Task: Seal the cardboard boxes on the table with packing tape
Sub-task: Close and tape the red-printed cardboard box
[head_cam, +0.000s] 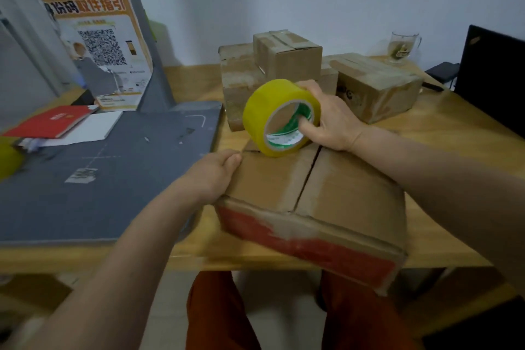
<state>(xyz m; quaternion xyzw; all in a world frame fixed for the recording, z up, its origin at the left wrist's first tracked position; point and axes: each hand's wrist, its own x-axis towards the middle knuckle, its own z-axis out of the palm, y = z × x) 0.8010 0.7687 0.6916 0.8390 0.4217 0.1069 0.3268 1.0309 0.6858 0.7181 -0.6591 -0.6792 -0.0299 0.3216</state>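
Cardboard boxes, four visible: one nearest the viewer (326, 202), a stacked pair behind it (lower (241, 85), upper (287, 55)) and one to the right (377, 85); a further box between these cannot be confirmed. Yellow tape rolls, two: one on the near box (279, 116), one at the left edge (8, 158). Hands, two: left (211, 176), right (329, 119). Glass mug (403, 47), one. Red booklet (54, 121), one. Poster (96, 42), one.

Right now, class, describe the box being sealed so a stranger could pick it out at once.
Start at the wooden table and come to its near edge, where the nearest cardboard box overhangs. The right hand holds a yellow tape roll on it. Unlike the plain boxes stacked behind, its front face is red.
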